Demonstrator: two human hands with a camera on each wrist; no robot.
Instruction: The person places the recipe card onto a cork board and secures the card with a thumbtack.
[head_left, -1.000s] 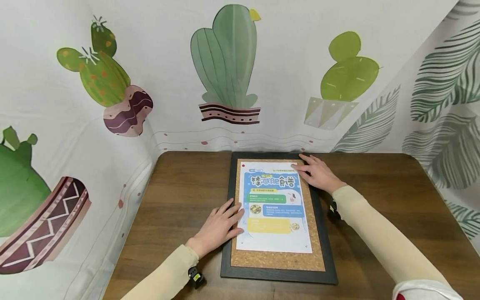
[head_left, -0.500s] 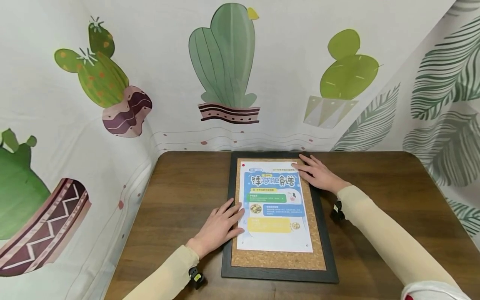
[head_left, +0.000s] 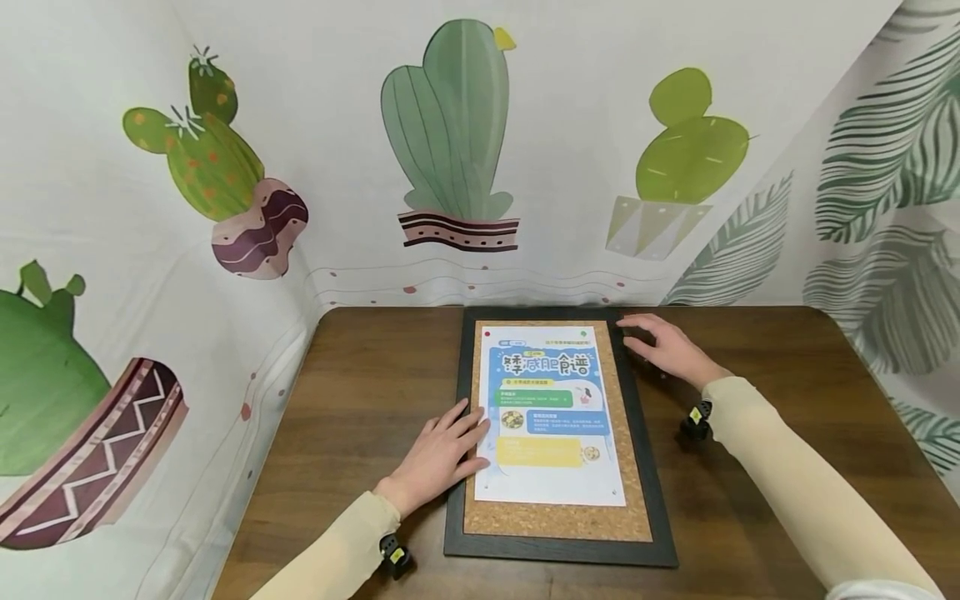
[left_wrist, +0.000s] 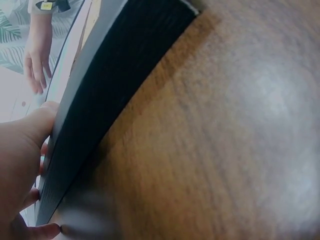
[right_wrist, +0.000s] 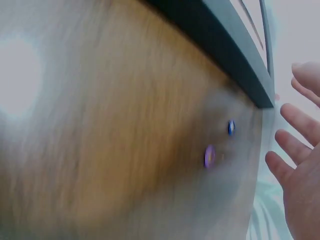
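Note:
A printed poster (head_left: 551, 483) with a blue heading lies on a cork board (head_left: 555, 521) in a black frame (head_left: 562, 548). A red pin (head_left: 487, 333) marks its upper left corner and a green pin (head_left: 583, 333) its upper right. My left hand (head_left: 438, 454) rests across the frame's left side, spread fingertips on the poster's edge. My right hand (head_left: 675, 350) hovers by the frame's upper right edge, fingers slightly bent and holding nothing. Below it, in the right wrist view, a purple pin-like piece (right_wrist: 209, 156) and a blue one (right_wrist: 231, 127) lie on the table.
The brown wooden table (head_left: 360, 367) spreads out on both sides of the frame. Behind it hangs a white cloth (head_left: 562, 167) printed with cacti and leaves, meeting the table's back edge.
My right hand has left the poster's upper right corner and shifted right, off the board, uncovering the green pin. The left hand stays in place.

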